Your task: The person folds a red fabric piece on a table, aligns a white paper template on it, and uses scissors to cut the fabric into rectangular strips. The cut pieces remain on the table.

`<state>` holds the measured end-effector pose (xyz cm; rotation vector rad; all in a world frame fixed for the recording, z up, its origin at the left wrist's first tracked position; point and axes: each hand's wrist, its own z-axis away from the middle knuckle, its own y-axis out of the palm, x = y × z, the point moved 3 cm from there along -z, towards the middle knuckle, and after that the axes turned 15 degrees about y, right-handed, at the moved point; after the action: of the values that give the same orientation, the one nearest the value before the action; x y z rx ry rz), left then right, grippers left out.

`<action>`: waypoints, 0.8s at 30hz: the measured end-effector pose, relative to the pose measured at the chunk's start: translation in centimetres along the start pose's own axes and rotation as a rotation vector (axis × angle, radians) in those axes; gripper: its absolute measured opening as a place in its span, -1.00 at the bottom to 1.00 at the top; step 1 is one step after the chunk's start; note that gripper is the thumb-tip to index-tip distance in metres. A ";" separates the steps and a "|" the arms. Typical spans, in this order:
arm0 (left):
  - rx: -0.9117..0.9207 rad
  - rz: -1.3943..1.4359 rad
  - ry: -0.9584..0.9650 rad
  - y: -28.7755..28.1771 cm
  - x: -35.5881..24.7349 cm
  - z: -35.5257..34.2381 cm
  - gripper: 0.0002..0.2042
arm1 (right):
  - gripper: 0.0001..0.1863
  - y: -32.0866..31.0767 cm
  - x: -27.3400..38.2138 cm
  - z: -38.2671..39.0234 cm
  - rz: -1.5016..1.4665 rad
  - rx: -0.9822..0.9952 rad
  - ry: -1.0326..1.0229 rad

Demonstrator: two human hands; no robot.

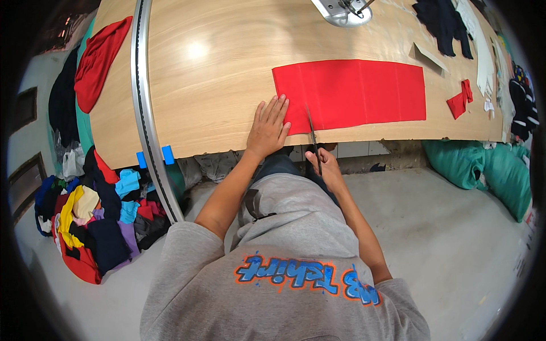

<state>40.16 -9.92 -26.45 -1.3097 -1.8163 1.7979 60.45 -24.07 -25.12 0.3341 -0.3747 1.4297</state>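
Note:
A wide piece of red fabric lies flat along the near edge of the wooden table, with faint lines running across it. My left hand rests flat, its fingertips on the fabric's left end and the palm by the table edge. In my right hand is a pair of scissors, gripped at the handles just off the near edge. Their blades point away from me and reach over the fabric's near edge, left of its middle. Whether the lower blade is under the cloth is hidden.
A metal rail crosses the table at left, beside red cloth. Small red scraps, a card piece and dark cloth lie at right. A metal machine part stands far back. Clothes pile on the floor; green sacks sit right.

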 end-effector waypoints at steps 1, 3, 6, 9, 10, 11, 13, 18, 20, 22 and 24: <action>-0.005 0.004 0.001 0.0 0.1 0.0 -0.32 | -0.53 0.0 -0.1 0.1 0.006 0.001 -0.011; -0.014 0.007 0.001 -0.1 0.0 0.0 -0.32 | -0.51 -0.1 -0.8 0.0 -0.011 0.007 0.022; -0.017 0.000 0.001 -0.2 0.0 0.0 -0.32 | -0.49 -0.1 -0.8 0.4 -0.011 0.000 0.031; -0.014 0.004 0.004 -0.3 0.0 0.0 -0.32 | -0.48 0.1 0.3 0.6 0.004 -0.001 0.003; -0.017 0.004 0.005 -0.3 0.0 0.0 -0.32 | -0.48 0.2 0.8 0.6 0.009 0.001 -0.009; -0.020 0.007 0.005 -0.3 -0.1 0.0 -0.32 | -0.48 0.3 1.3 0.4 0.012 -0.004 -0.004; -0.017 0.002 0.006 -0.3 -0.1 0.1 -0.32 | -0.48 0.6 2.2 -0.2 0.020 -0.012 0.004; -0.026 0.027 0.002 -0.2 0.1 0.3 -0.32 | -0.48 0.7 2.8 -1.1 0.009 -0.007 -0.027; -0.038 0.052 0.015 -0.3 0.1 0.2 -0.30 | -0.48 0.7 2.5 -1.0 -0.006 0.002 -0.032; -0.042 0.052 0.013 -0.4 0.1 0.3 -0.30 | -0.49 0.8 2.3 -0.7 -0.018 -0.001 -0.012; -0.046 0.054 0.014 -0.6 0.1 0.2 -0.30 | -0.49 0.9 2.4 -0.6 -0.059 0.023 0.011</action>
<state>39.69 -9.87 -25.99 -1.3977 -1.8418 1.7793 59.86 -21.56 -24.54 0.3529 -0.3370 1.3789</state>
